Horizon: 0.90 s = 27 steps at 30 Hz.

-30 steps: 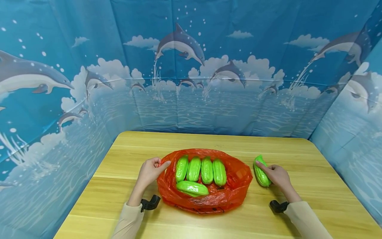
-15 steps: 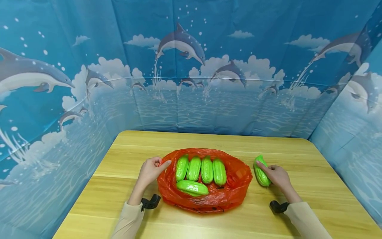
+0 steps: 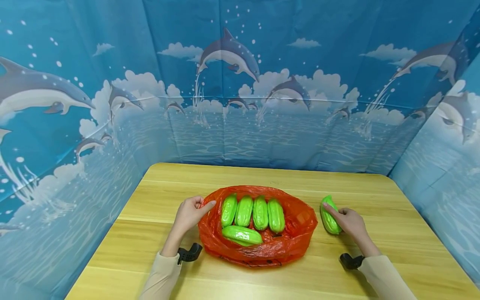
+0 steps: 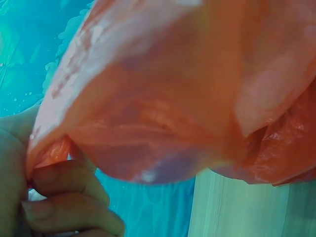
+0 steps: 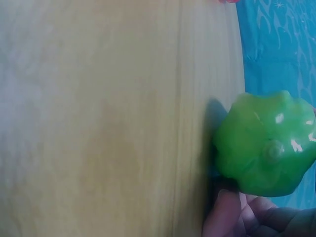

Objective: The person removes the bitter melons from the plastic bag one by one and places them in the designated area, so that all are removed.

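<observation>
A red plastic bag (image 3: 301, 223) lies spread on the table with its mouth facing up. My left hand (image 3: 189, 213) pinches the bag's left rim; in the left wrist view the thumb and curled fingers (image 4: 69, 178) grip the thin, see-through plastic. Several shiny green bitter melons (image 3: 243, 211) rest inside the bag, most of them upright in a row, with one bitter melon (image 3: 242, 236) lying crosswise in front. Right of the bag, my right hand (image 3: 350, 221) holds another bitter melon (image 3: 330, 223), thumb on top. Its ribbed, rounded end shows in the right wrist view, low over the wood.
The wooden table (image 3: 225, 285) reaches back to a blue curtain (image 3: 240, 137) printed with dolphins, which encloses the back and both sides. A black wrist mount (image 3: 189, 253) sits on the left wrist, and a similar mount (image 3: 351, 261) on the right.
</observation>
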Tool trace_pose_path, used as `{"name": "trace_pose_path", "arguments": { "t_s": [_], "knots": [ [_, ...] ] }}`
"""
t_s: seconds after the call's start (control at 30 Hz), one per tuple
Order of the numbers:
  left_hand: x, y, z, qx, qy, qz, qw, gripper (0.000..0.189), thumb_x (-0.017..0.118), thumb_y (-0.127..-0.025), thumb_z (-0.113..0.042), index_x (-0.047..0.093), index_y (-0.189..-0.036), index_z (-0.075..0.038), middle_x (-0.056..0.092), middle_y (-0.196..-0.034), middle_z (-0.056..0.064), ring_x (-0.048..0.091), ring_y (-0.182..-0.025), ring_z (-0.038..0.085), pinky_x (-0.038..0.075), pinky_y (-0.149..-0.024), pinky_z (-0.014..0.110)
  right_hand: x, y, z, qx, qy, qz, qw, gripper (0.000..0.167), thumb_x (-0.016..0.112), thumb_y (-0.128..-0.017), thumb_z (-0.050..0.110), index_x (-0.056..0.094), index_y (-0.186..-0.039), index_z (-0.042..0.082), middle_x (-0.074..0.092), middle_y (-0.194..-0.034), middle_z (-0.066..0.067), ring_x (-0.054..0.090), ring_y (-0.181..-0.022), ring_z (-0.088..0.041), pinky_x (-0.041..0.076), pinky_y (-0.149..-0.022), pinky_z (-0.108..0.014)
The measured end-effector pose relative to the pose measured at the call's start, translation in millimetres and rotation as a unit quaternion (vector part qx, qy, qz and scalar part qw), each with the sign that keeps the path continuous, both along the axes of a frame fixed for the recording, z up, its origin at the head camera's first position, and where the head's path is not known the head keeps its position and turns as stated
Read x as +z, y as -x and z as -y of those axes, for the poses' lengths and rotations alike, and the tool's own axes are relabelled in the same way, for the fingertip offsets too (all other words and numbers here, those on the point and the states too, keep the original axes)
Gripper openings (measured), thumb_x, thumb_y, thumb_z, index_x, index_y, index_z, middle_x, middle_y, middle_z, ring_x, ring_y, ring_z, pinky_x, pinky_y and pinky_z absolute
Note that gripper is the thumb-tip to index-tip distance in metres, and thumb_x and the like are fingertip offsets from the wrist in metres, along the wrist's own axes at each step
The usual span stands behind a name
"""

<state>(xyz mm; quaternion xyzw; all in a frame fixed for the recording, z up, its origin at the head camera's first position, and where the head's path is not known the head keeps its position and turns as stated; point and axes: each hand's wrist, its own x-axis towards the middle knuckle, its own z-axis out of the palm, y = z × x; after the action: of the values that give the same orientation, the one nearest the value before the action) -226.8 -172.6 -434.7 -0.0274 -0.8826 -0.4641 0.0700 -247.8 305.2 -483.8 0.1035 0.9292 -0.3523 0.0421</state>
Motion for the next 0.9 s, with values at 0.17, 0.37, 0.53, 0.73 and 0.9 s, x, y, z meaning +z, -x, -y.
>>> {"name": "trace_pose_path", "arguments": {
  "t_s": [0.17, 0.37, 0.53, 0.73, 0.9],
  "knots": [
    [1.0, -0.1, 0.2, -0.002, -0.001, -0.001, 1.0000, 0.046, 0.071, -0.083, -0.044, 0.045, -0.062, -0.012, 0.029, -0.052, -0.004, 0.032, -0.050, 0.014, 0.026, -0.053, 0.027, -1.3, 0.0, -0.4, 0.006, -0.011, -0.005, 0.9999, 0.064, 0.044, -0.084, 0.073, 0.038, -0.068, 0.011, 0.035, -0.057, -0.001, 0.036, -0.054, -0.018, 0.029, -0.054, -0.032],
    [1.4, 0.3, -0.1, -0.003, 0.001, -0.004, 1.0000, 0.047, 0.071, -0.083, -0.044, 0.044, -0.061, -0.012, 0.028, -0.052, -0.004, 0.032, -0.050, 0.014, 0.025, -0.053, 0.027, -2.9, 0.4, -0.2, 0.009, -0.023, -0.017, 0.9995, 0.064, 0.044, -0.085, 0.072, 0.038, -0.069, 0.011, 0.034, -0.057, 0.000, 0.034, -0.054, -0.018, 0.027, -0.054, -0.031],
    [2.4, -0.4, -0.4, -0.001, -0.001, -0.004, 1.0000, 0.048, 0.071, -0.083, -0.045, 0.044, -0.061, -0.012, 0.028, -0.052, -0.004, 0.031, -0.050, 0.014, 0.025, -0.053, 0.027, -2.5, 0.9, 1.6, 0.008, -0.019, -0.019, 0.9996, 0.064, 0.045, -0.085, 0.072, 0.041, -0.071, 0.010, 0.038, -0.059, -0.002, 0.037, -0.057, -0.019, 0.028, -0.056, -0.032],
    [2.5, -1.0, -0.4, -0.003, -0.004, 0.001, 1.0000, 0.048, 0.070, -0.083, -0.046, 0.044, -0.062, -0.012, 0.028, -0.052, -0.004, 0.031, -0.050, 0.014, 0.025, -0.052, 0.027, -1.5, 2.4, 1.8, 0.011, -0.024, -0.015, 0.9996, 0.064, 0.043, -0.087, 0.070, 0.049, -0.077, 0.007, 0.044, -0.065, -0.004, 0.042, -0.062, -0.020, 0.031, -0.057, -0.033],
    [1.5, -1.2, 0.1, -0.001, -0.005, -0.002, 1.0000, 0.048, 0.070, -0.083, -0.045, 0.044, -0.062, -0.012, 0.028, -0.052, -0.004, 0.031, -0.050, 0.014, 0.025, -0.052, 0.027, -1.4, 2.2, 2.5, 0.014, -0.024, -0.017, 0.9995, 0.063, 0.043, -0.087, 0.069, 0.048, -0.074, 0.008, 0.044, -0.062, -0.003, 0.042, -0.059, -0.020, 0.031, -0.057, -0.032]
  ]
}}
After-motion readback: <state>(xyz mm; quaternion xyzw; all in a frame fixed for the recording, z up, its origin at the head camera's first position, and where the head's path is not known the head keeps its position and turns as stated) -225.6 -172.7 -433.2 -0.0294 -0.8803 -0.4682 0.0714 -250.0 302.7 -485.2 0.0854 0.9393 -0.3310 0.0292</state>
